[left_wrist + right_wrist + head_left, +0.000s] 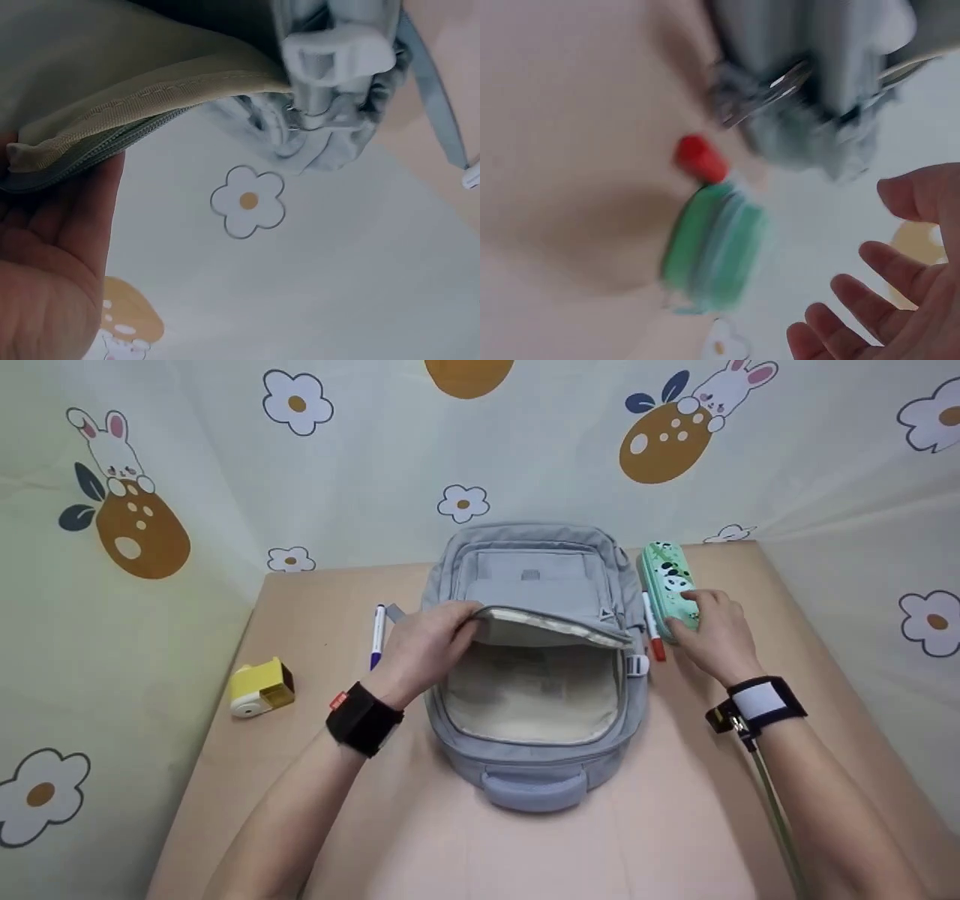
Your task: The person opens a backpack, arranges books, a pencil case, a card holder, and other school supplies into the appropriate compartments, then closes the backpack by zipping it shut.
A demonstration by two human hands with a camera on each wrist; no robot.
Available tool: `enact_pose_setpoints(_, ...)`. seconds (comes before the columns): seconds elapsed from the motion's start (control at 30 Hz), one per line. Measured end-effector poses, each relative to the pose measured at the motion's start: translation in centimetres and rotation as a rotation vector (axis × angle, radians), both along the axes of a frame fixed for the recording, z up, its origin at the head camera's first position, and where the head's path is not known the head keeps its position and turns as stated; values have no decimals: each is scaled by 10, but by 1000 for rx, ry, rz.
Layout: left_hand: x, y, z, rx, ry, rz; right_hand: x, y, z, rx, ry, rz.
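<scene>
A grey backpack (536,776) lies on the table with its main compartment unzipped, showing a cream lining. My left hand (431,645) pinches the edge of its lifted flap (551,622); the left wrist view shows the zipper edge (97,146) over the fingers. My right hand (716,634) is over the lower end of a green panda pencil case (670,577), to the right of the backpack. In the right wrist view its fingers (889,266) are spread, with nothing between them. A red-capped marker (657,648) lies between the case and the backpack.
A blue-capped marker (377,634) lies left of the backpack, near a grey strap end (395,611). Farther left stands a yellow and white pencil sharpener (261,687). A patterned curtain (367,457) closes off the table's back and sides. A cable (776,817) runs along my right forearm.
</scene>
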State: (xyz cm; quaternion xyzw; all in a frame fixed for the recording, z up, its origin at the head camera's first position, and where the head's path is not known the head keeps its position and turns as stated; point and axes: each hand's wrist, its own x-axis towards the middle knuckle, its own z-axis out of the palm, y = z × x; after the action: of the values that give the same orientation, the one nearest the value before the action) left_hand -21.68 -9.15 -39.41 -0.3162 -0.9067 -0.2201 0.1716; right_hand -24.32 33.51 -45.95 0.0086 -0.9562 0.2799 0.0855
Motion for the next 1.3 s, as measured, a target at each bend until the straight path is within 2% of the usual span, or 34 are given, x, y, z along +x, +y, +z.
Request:
enact_pose_setpoints(0.17,-4,3,10,3,1,-8,-14,15,-17,-23,-51,-45)
enact_pose_setpoints(0.33,-2,2,15,6,28,-53,-15,18,-22,-34,-89,-73)
enact_pose_setpoints(0.47,-3,1,14,23,30,-60,-18,16,-26,-16,-112,-96)
enact_pose_setpoints(0.77,-5,1,10,38,29,-57,-35,16,-30,26,-252,-74)
enact_pose_setpoints(0.93,-5,2,9,47,20,-21,-45,16,-27,69,-286,-72)
enact_pose_setpoints(1.03,-5,4,7,56,23,-2,-47,18,-28,74,-291,-92)
enact_pose_setpoints(1.13,-5,5,6,82,27,9,-44,22,-29,67,-257,-127)
enact_pose_setpoints(1.23,-4,5,7,106,36,25,-35,26,-22,69,-196,-152)
enact_pose_setpoints(1.3,-4,5,8,120,35,39,-25,27,-12,83,-145,-148)
